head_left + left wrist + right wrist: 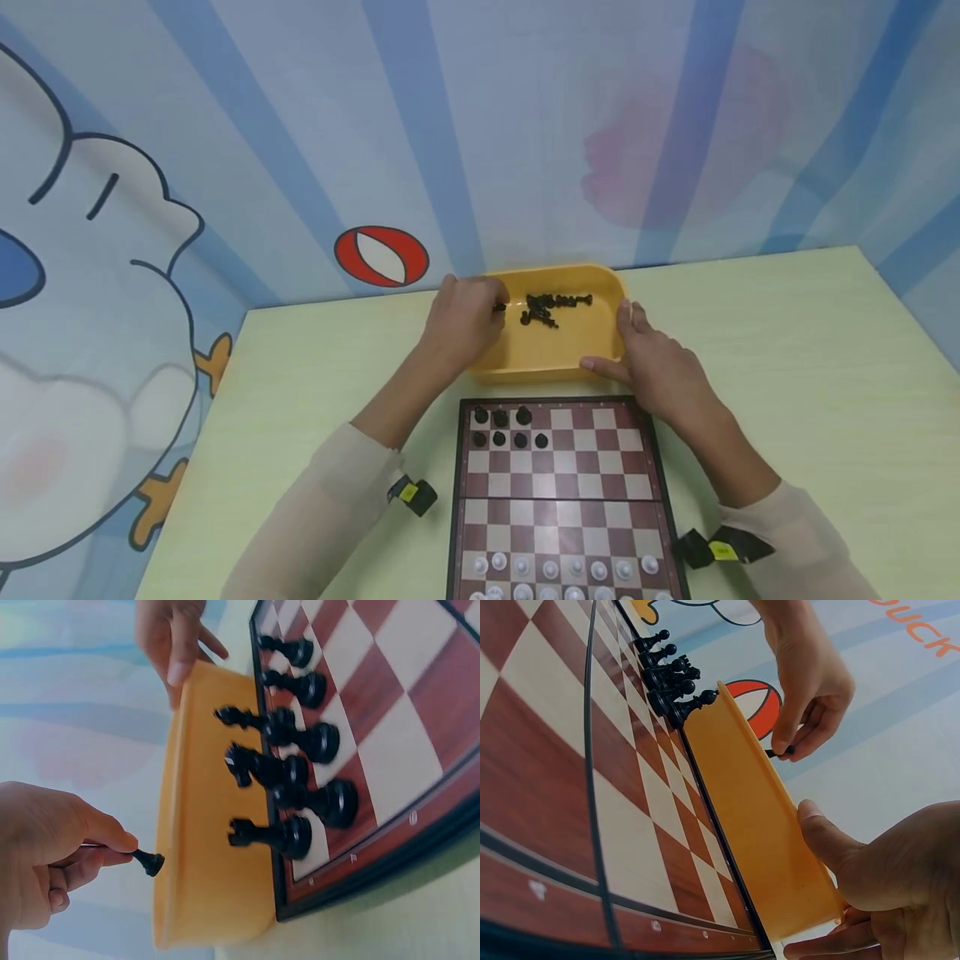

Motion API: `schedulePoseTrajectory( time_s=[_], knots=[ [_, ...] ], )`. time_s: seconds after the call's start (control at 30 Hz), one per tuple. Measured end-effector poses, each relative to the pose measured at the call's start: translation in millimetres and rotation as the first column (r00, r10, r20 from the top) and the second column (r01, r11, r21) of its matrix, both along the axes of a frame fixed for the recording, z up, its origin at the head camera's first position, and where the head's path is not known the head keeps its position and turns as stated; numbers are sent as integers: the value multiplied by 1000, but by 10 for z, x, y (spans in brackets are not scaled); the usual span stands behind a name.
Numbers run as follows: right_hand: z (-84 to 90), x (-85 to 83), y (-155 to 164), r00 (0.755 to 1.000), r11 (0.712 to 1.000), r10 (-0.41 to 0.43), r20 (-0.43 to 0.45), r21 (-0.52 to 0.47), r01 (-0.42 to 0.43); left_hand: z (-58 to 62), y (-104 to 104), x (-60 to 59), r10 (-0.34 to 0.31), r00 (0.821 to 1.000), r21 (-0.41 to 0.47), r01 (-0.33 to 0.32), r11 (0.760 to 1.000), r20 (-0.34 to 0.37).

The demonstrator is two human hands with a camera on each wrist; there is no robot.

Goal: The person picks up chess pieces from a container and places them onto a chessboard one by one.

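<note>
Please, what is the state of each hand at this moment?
Left hand: closed, pinching a black chess piece.
Right hand: holding the yellow tray at its right end.

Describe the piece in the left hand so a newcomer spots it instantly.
Find the yellow tub just beyond the checkered board. At the tub's left end, the left hand pinches one small black chess piece. Unlike the black pieces lying in the tub or the black ones standing on the board, it is held in a hand.
</note>
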State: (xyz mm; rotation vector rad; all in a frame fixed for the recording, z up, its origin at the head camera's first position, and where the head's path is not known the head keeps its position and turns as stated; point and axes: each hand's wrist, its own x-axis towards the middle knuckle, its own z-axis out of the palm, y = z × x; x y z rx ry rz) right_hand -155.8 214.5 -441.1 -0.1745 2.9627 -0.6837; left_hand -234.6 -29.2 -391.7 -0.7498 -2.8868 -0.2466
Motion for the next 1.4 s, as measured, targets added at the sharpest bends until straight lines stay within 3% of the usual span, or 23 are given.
schedulePoseTrajectory(
  time_s=[0.37,0.63,0.97,1.23,1.4],
  knots=[
    [-9,-1,3,1000,1000,-4,6,-2,4,119,5,276,-131,989,99,137,986,-67],
    [-12,5,8,1000,1000,-8,1,-2,8,144,-8,441,-183,981,179,192,965,-68],
    [-33,2,2,1000,1000,-2,-3,6,2,58,-23,645,-225,974,278,211,937,20],
    [-34,-27,0,1000,1000,-6,-1,12,6,-25,-20,754,-258,966,307,250,918,-13],
    [-45,-28,-7,1000,1000,-15,13,4,15,-74,-18,790,-251,968,302,241,922,-8]
  ],
)
